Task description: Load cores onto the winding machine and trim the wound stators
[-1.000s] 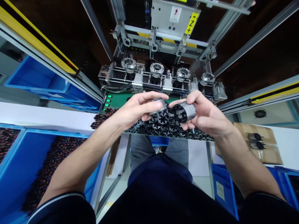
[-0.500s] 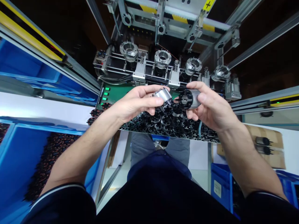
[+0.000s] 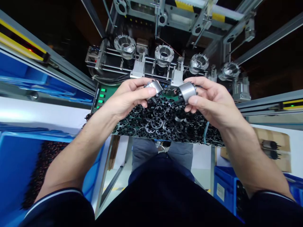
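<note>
1. The left grip [image 3: 134, 93], a bare hand, is narrowed in a pinch on the left core [image 3: 156, 85], with the thumb on the near side and the fingers behind
2. The right grip [image 3: 209, 97], also bare, holds the right core [image 3: 187, 91] in the same way, its thumb low on the near side
3. Both cores are in the air, tilted, near each other but apart, over the far side of a pile [image 3: 157, 121] of dark, ring-shaped parts on a green bench [image 3: 109, 94]; beyond them stands a row of metal holders [image 3: 164, 54]
4. Each core is a short cylinder, a smooth grey band with dark prongs at the ends
5. The band looks like metal, so each core is probably dense for its size, yet easy for one hand
6. It should feel stiff, with no give under the thumb
7. The shiny curve may slip if pinched lightly or with oily fingers
8. The thin prongs are likely the fragile part and could bend or snap
9. The best hold would seem to be around the band's middle, thumb opposite fingers, clear of the prongs
</note>
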`<state>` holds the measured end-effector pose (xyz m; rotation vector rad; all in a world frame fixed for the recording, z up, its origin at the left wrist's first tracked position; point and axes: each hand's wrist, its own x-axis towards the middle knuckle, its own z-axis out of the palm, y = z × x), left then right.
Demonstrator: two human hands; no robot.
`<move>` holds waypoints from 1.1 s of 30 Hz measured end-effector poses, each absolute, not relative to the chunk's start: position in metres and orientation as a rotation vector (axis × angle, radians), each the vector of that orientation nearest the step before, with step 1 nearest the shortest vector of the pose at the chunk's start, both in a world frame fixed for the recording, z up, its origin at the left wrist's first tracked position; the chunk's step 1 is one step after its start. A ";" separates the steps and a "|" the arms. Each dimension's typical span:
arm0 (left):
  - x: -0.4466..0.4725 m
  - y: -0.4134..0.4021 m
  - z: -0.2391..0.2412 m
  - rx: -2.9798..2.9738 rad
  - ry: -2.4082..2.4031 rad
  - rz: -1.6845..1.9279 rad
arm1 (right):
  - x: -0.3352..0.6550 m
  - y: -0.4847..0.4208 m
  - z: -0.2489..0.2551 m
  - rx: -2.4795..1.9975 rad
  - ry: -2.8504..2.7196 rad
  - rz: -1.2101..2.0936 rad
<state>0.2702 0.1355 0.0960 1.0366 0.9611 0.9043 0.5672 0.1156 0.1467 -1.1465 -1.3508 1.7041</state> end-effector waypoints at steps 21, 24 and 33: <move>0.197 0.262 0.048 1.637 1.328 0.899 | 0.598 0.238 0.066 -1.169 -1.623 1.184; 0.193 0.267 0.043 1.681 1.344 0.843 | 0.599 0.251 0.050 -1.243 -1.780 1.065; 0.198 0.271 0.040 1.689 1.247 0.865 | 0.587 0.257 0.046 -1.295 -1.942 0.915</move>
